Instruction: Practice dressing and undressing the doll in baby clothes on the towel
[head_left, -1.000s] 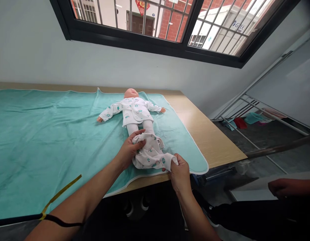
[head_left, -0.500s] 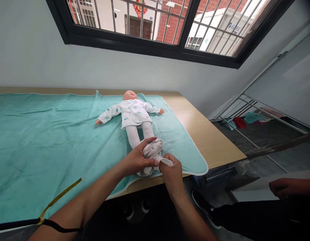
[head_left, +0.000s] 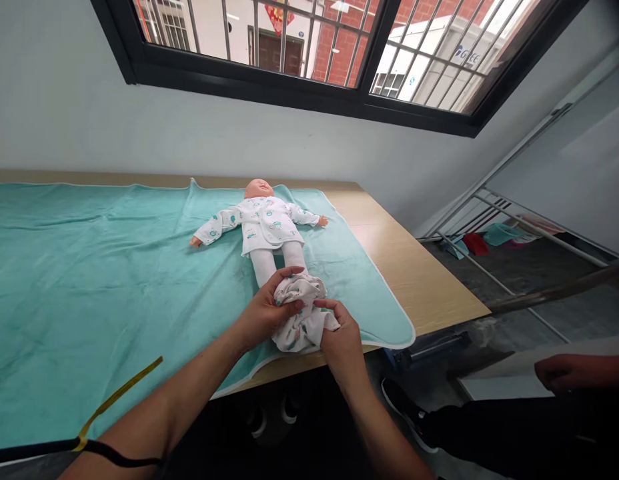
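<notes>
The left hand (head_left: 264, 317) clamps bunched white patterned cloth trousers (head_left: 299, 320) between thumb and fingers at the lower legs of a baby doll in a white printed jacket (head_left: 270, 223), which lies face up on a turquoise cloth blanket (head_left: 139, 280); the right hand (head_left: 343, 343) pinches the trousers' near end, though its fingertips seem partly hidden in the fabric
</notes>
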Tool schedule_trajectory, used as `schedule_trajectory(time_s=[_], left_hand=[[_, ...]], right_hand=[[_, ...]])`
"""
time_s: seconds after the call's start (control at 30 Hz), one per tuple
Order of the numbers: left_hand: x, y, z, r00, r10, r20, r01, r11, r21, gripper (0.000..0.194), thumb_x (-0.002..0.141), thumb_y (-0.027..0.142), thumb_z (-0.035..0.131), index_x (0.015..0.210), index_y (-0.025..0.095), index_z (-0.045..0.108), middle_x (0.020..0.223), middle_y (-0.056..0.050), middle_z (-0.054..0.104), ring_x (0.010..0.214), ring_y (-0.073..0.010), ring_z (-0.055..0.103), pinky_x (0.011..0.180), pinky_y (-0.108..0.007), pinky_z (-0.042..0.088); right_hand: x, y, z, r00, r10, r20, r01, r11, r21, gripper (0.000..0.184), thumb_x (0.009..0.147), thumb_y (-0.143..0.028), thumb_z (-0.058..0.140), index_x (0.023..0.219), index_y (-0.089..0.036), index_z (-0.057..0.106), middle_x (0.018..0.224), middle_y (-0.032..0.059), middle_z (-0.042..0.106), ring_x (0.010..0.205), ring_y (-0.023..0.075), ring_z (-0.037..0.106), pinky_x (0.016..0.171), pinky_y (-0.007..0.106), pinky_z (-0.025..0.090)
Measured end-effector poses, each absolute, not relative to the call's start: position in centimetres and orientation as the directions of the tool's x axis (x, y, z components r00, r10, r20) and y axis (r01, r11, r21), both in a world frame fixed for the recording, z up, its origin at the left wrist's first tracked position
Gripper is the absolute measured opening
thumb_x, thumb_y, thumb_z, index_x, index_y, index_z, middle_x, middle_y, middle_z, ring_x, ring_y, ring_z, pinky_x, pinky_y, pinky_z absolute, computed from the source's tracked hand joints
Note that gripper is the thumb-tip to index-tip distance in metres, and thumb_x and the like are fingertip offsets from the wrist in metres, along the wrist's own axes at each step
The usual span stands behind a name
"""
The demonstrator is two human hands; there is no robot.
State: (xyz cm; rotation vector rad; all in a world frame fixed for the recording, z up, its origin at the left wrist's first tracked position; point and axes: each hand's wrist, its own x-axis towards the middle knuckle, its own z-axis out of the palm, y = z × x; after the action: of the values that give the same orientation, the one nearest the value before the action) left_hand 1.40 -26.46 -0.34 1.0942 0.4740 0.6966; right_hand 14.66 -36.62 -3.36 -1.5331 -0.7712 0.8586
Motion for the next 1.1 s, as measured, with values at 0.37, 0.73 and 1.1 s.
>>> schedule_trajectory(time_s=[0.37, 0.73, 1.1], left_hand=[[1.5, -26.6, -0.7, 0.65, 0.759, -0.016, -0.143, 0.143, 0.979, 0.052, 0.075, 0.03, 0.076, 0.121, 0.019, 0.053, 0.1, -0.002, 0.065, 0.085, -0.0142, 0.059, 0.078, -0.024, 0.048], [1.7, -27.3, -0.4, 0.667, 0.739, -0.088, -0.109, 0.214, 0.971, 0.067, 0.065, 0.027, 0.082, 0.125, 0.018, 0.053, 0.093, -0.002, 0.066, 0.075, -0.0138, 0.059, 0.068, -0.024, 0.049], [1.6, -26.9, -0.9, 0.632, 0.772, -0.071, -0.256, 0.294, 0.921, 0.056, 0.062, 0.024, 0.085, 0.111, 0.019, 0.059, 0.097, -0.002, 0.067, 0.082, -0.0165, 0.062, 0.075, -0.027, 0.049]], right_hand=[[15.8, -36.6, -5.2, 0.544, 0.837, -0.061, 0.105, -0.14, -0.985, 0.029, 0.071, -0.031, 0.066, 0.056, -0.019, 0.043, 0.05, -0.0061, 0.038, 0.052, 0.0084, 0.032, 0.048, 0.021, 0.026], [15.4, -36.9, -3.2, 0.504, 0.859, -0.093, 0.046, -0.135, -0.99, 0.019, 0.07, -0.03, 0.064, 0.063, -0.018, 0.052, 0.053, -0.0048, 0.046, 0.051, 0.0092, 0.038, 0.048, 0.021, 0.031], [15.2, -37.1, -3.3, 0.559, 0.829, -0.028, 0.037, -0.059, -0.998, 0.035, 0.067, -0.028, 0.07, 0.059, -0.02, 0.037, 0.056, -0.0066, 0.034, 0.055, 0.0074, 0.027, 0.048, 0.02, 0.024]])
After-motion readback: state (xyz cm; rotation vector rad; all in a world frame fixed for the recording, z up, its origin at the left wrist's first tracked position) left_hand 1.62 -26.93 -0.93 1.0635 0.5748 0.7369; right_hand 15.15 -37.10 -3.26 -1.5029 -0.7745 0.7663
